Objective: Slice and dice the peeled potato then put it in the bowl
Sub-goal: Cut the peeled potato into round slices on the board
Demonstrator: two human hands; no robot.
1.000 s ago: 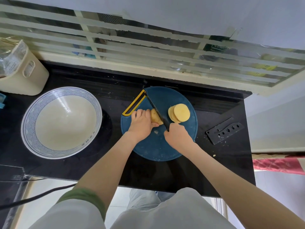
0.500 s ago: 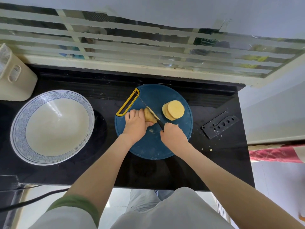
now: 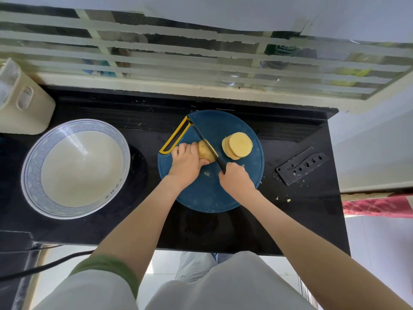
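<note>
A round blue cutting board (image 3: 207, 198) lies on the black counter. On it my left hand (image 3: 185, 163) grips the uncut end of the peeled potato (image 3: 205, 151). My right hand (image 3: 235, 180) grips the handle of a black knife (image 3: 206, 142), whose blade rests against the potato's cut face. A leaning stack of round potato slices (image 3: 237, 145) sits just right of the blade. The wide white bowl (image 3: 76, 168) with a blue patterned rim stands on the counter to the left and holds nothing.
A yellow-and-black peeler (image 3: 175, 136) lies at the board's left edge. A black knife sheath (image 3: 301, 166) with holes lies on the counter to the right. A cream container (image 3: 22, 104) stands at the back left. A barred window runs along the back.
The knife blade has shifted a little along the potato while both hands keep their hold. The stack of slices has not moved on the board. The camera view has drifted slightly.
</note>
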